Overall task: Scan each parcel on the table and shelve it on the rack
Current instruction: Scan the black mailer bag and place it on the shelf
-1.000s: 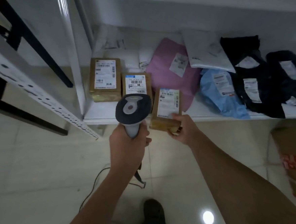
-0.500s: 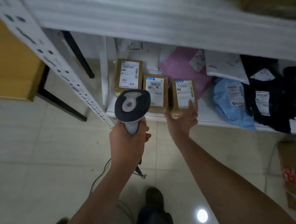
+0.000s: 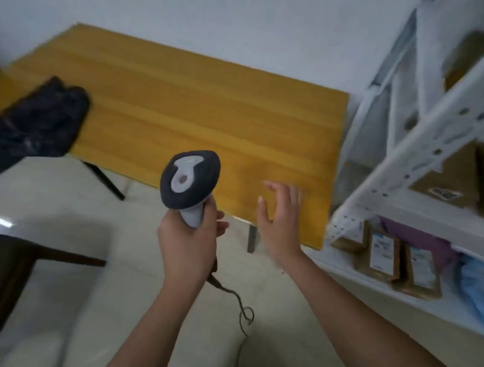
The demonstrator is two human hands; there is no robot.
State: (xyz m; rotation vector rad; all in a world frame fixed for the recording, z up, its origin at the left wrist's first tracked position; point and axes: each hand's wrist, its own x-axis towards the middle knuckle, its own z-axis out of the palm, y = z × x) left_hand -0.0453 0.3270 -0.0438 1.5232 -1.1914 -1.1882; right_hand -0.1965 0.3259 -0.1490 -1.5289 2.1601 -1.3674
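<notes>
- A pale wall fills the top of the frame and a light tiled floor (image 3: 63, 300) the bottom – between them a yellow wooden table (image 3: 211, 115) runs across the middle.
- At the left edge of the frame a dark, crumpled parcel (image 3: 30, 122) lies on the table's near corner, blurred; nothing touches it.
- The left hand (image 3: 188, 242), at centre frame, is wrapped round the pale grip of a barcode scanner (image 3: 189, 179), whose dark head stands upright above the fist; a thin cable (image 3: 238, 303) trails down from the grip toward the floor.
- The right hand (image 3: 281, 223), just right of the scanner and apart from it, holds nothing – fingers spread and relaxed, in front of the table's near right corner.
- A white metal rack (image 3: 426, 156) takes up the right side of the frame.
- On its low shelf at lower right, three brown boxes (image 3: 382, 253) with white labels lie side by side, a purple bag (image 3: 423, 242) behind them and a blue bag (image 3: 480, 286) at the right edge.
- Higher shelves at upper right hold more brown parcels (image 3: 450, 183), too blurred to tell apart.
</notes>
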